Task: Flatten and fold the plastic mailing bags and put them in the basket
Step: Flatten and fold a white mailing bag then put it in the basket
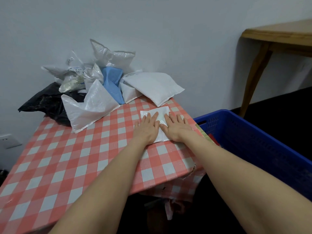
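Hands flat, fingers straight: left hand [147, 128] and right hand [177, 128] press white mailing bag [160, 114] onto checked counter [84, 157], likely squeezing air out before folding. Blue basket [253, 132] waits just beside, right.

Your left hand [147, 128] and right hand [177, 127] press flat, side by side, on a small white mailing bag [157, 115] on the checked table [67, 157]. A pile of unfolded bags [94, 88] lies behind this bag, and the blue basket [253, 141] stands just right of the table.
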### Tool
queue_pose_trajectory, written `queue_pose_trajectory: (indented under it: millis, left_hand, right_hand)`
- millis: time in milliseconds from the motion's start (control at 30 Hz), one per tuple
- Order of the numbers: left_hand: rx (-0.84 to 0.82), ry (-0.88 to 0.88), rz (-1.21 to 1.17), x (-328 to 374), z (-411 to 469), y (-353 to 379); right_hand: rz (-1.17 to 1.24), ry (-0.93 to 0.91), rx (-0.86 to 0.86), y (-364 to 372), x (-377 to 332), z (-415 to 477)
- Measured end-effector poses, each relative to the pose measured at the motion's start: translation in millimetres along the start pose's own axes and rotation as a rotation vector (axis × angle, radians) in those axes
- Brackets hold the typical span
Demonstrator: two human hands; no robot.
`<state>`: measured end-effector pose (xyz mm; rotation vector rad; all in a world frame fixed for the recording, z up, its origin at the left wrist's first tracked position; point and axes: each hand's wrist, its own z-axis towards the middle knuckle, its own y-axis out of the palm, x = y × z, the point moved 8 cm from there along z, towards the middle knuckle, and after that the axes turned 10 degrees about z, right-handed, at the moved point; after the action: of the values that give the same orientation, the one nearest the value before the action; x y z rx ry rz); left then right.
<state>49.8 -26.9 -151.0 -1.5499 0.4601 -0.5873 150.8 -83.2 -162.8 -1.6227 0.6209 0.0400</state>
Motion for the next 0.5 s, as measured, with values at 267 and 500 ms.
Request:
queue_pose_trajectory:
  millis: [267,500]
  left_hand:
    - [-0.050,-0.024,-0.018,-1.3,-1.5,4.2]
    - [-0.133,-0.034,-0.153,-2.2,4.3,-5.6]
  right_hand:
    - [0.004,0.019,-0.029,1.8,-0.5,-0.3]
    - [0.128,0.016,-0.048,-8.0,0.7,1.8]
